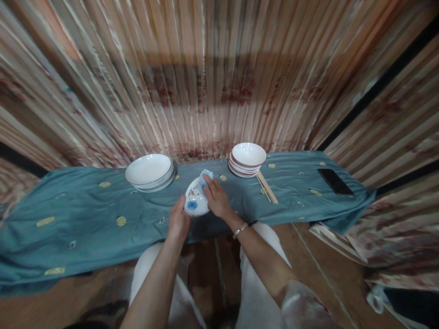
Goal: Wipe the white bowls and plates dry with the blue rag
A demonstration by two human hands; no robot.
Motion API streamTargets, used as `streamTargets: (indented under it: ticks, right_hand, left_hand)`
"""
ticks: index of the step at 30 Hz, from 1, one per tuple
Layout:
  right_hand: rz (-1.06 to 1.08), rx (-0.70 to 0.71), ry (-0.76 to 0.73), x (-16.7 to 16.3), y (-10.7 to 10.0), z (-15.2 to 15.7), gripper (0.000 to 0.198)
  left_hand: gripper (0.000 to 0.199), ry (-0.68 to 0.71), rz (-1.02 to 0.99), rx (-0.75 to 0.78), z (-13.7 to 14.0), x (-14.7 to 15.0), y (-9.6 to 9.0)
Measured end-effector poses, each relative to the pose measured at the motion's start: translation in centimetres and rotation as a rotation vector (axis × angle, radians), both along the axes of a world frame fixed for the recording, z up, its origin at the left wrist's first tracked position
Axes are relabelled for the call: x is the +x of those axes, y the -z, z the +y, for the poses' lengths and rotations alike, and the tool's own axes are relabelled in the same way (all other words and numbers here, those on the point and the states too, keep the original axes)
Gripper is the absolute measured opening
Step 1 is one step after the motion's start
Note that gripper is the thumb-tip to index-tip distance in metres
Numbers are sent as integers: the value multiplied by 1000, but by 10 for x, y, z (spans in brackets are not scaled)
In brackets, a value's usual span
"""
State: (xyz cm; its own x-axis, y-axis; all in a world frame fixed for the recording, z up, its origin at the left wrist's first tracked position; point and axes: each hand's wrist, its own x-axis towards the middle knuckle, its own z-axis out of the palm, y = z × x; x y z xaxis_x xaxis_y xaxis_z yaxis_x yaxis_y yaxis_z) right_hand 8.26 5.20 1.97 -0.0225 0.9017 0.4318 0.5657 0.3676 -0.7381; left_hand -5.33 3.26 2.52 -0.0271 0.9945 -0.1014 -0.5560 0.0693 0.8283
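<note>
Bowl (pixel 195 205), one: white, glossy, blue flower painted on it. Location: held up between both hands at the near edge of the counter (pixel 144 219). Likely handling: light, rigid, slick-glazed, breakable if dropped. Best hold: thumb and fingers across the rim, supported from beneath.

Left hand (pixel 179 218): part-closed, gripping the bowl's left side; fingers beneath hidden.

Right hand (pixel 216 196): curled around a pale blue cloth (pixel 206 174), at the bowl's upper right edge. Cloth probably soft and pliant, taken best bunched.

Left of the bowl: stack of plates (pixel 149 169), white, dark-rimmed.

Right, beyond the hand: stack of bowls (pixel 249 154), white, red-edged; chopsticks (pixel 267 187), bundled, just beside.

Far right: phone (pixel 335 181), black, lying flat.
</note>
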Motion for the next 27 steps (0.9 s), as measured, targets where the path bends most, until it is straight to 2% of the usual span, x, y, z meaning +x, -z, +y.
streamTargets:
  ticks: [3,6,8,13,16,18,22,25,27]
  right_hand:
    - [197,-125,18,5,19,19,47]
    - [249,-172,30,8,23,23,48]
    - [163,-116,19,6,14,13,49]
    - [-301,160,-7,-13,-15,-29,48]
    - [-487,233,-52,-27,-19,-42,40]
    - [-534,247,-81,-29,-19,-43,37]
    - [-411,195,-35,-16,-19,-33,46]
    - [-163,92,-3,-1,-13,-17,51]
    - [42,2,-9,7,-1,-3,53]
  left_hand:
    - [41,-30,-57,-39,-4,0,-4]
    - [39,-23,-66,-53,-7,-2,-7]
    - [39,-14,-66,-49,-8,-2,-7]
    - [35,-42,-83,-34,-6,-2,-5]
    - [33,-59,-86,-25,-5,-3,-5]
    - [30,-56,-82,-22,-5,-3,-6]
    - [28,-21,-62,-29,-5,-3,-7]
    - [35,-23,-57,-49,-5,-2,-8]
    - [40,-37,-64,-71,-5,-1,-8]
